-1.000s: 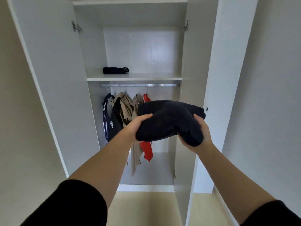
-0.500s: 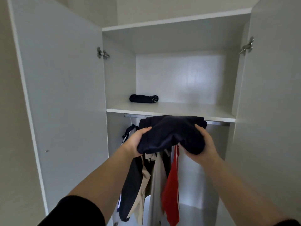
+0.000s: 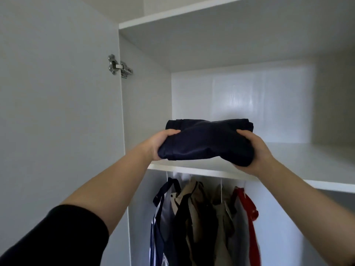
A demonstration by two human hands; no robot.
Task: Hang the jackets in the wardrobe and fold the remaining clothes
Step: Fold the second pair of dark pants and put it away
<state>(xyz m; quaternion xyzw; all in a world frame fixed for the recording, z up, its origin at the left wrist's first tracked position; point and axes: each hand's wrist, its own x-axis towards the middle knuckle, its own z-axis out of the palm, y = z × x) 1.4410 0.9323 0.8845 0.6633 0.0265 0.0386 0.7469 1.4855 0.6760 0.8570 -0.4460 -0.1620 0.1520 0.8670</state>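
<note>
Forearms rise from the near edge, past the jackets (image 3: 201,217) hanging in a row under the shelf (image 3: 307,162), so the hanging part of the task looks done. The left hand (image 3: 159,144) and right hand (image 3: 253,150) each grip one end of the folded navy garment (image 3: 207,143), fingers curled under and thumbs over it, probably so the folds stay together as it goes in flat. It sits over the near left part of the shelf, though I cannot tell whether it rests there yet, with bare board to its right and the pale back panel (image 3: 249,102) beyond.
</note>
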